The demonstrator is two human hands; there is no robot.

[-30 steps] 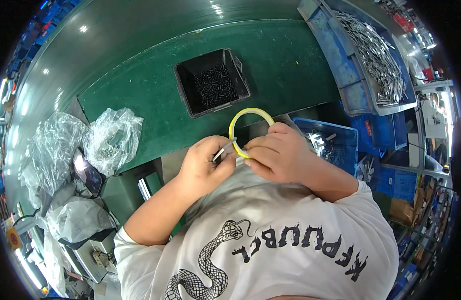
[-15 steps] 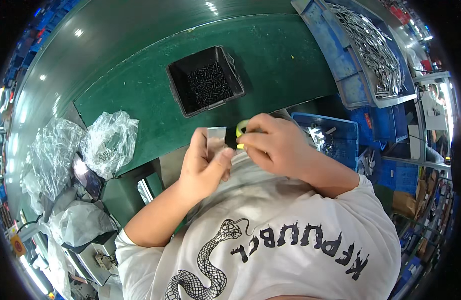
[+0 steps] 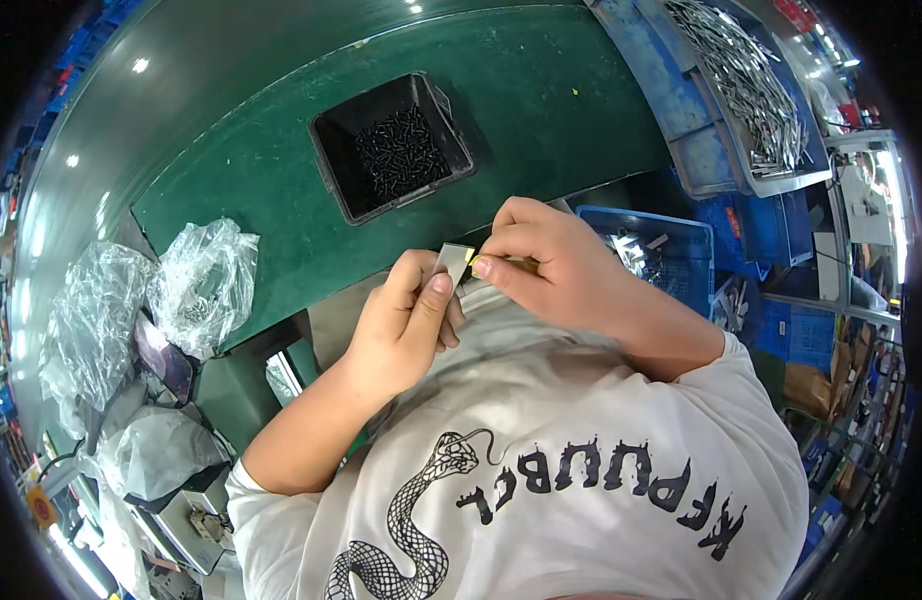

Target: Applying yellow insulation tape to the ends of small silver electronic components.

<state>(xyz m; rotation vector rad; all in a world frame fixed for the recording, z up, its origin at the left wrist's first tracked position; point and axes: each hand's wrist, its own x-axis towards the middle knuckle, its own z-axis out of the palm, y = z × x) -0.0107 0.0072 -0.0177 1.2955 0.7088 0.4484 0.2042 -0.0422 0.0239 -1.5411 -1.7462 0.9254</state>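
My left hand [image 3: 401,315] pinches a small, flat, pale grey rectangular piece [image 3: 452,262] between thumb and fingers, its upper end sticking out. Just to its right, my right hand [image 3: 551,265] is closed, thumb against fingertips, on a yellow-green strip [image 3: 474,262] that looks like tape. Most of the strip is hidden by the fingers. It meets the right edge of the flat piece. Both hands are close together in front of my shirt, at the near edge of the green table [image 3: 281,190].
Beyond my hands stands a black bin [image 3: 331,175] of small black cylindrical parts. Clear plastic bags [image 3: 206,285] lie at the left. To the right are a blue basket [image 3: 696,235] with metal pieces and a big blue crate [image 3: 716,165] heaped with thin metal parts.
The flat piece has tilted and moved right, up against the yellow-green strip. The strip's loop, visible before, is now mostly covered by my right hand. Both hands have come closer together.
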